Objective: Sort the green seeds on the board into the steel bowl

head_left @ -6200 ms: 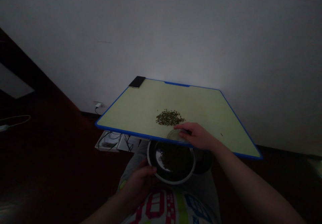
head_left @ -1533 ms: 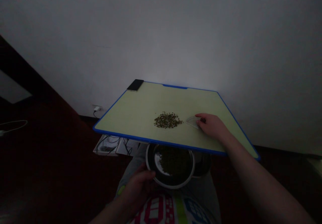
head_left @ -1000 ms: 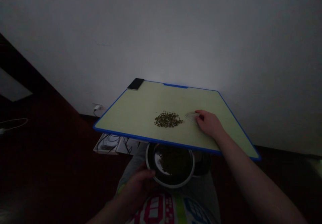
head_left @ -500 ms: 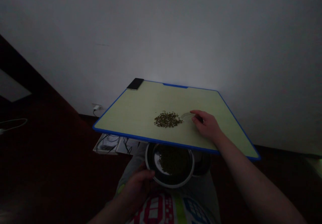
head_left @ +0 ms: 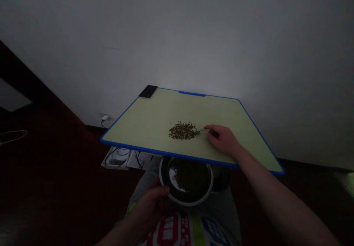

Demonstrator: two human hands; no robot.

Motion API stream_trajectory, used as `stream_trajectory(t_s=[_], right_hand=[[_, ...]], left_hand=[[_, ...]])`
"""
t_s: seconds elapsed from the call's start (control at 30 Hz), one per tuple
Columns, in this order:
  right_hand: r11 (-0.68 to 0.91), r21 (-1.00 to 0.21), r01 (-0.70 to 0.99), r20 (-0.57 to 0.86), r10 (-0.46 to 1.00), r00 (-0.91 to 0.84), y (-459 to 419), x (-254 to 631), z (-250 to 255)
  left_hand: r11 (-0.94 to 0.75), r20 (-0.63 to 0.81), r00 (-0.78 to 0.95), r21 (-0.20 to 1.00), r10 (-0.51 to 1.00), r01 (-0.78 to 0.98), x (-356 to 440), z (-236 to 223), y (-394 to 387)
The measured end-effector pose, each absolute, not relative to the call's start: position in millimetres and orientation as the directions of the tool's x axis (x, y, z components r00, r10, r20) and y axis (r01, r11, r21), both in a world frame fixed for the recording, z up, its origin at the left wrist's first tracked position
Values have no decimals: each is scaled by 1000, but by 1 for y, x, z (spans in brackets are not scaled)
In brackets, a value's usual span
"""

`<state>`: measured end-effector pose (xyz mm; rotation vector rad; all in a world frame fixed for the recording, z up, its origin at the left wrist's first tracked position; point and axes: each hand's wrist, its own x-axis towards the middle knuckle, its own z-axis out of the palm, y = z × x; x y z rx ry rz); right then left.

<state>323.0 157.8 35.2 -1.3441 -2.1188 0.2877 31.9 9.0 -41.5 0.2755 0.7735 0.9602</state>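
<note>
My left hand (head_left: pixel 153 200) grips the left rim of a round metal bowl (head_left: pixel 190 203) in my lap, thumb over the edge. Dark green, grainy bits (head_left: pixel 190 176) cover much of the bowl's bottom. On the pale tabletop (head_left: pixel 155 120) lies a loose, flat heap of small brownish-green bits (head_left: pixel 183 131). My right hand (head_left: pixel 222 139) rests just right of this heap, fingers pinched on a thin, clear, curved piece (head_left: pixel 203 130). Its near end touches the heap's right edge; its exact kind is too faint to tell.
A dark phone (head_left: pixel 148 91) lies at the table's back left corner. Beneath the table stand white boxes (head_left: pixel 116 158) with black cables. A second dark container (head_left: pixel 222 179) sits behind the bowl on the right. A plug (head_left: pixel 105 118) is in the wall socket.
My right hand has moved a little left, bringing the clear curved piece against the heap's right edge. My left hand and the bowl stay put.
</note>
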Motion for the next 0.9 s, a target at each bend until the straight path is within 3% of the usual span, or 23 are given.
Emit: stream_trajectory(t_s=[0.9], right_hand=[[455, -578, 678, 293, 891, -347, 157, 324, 37]], left_hand=[[584, -475, 351, 557, 807, -591, 33, -29, 8]])
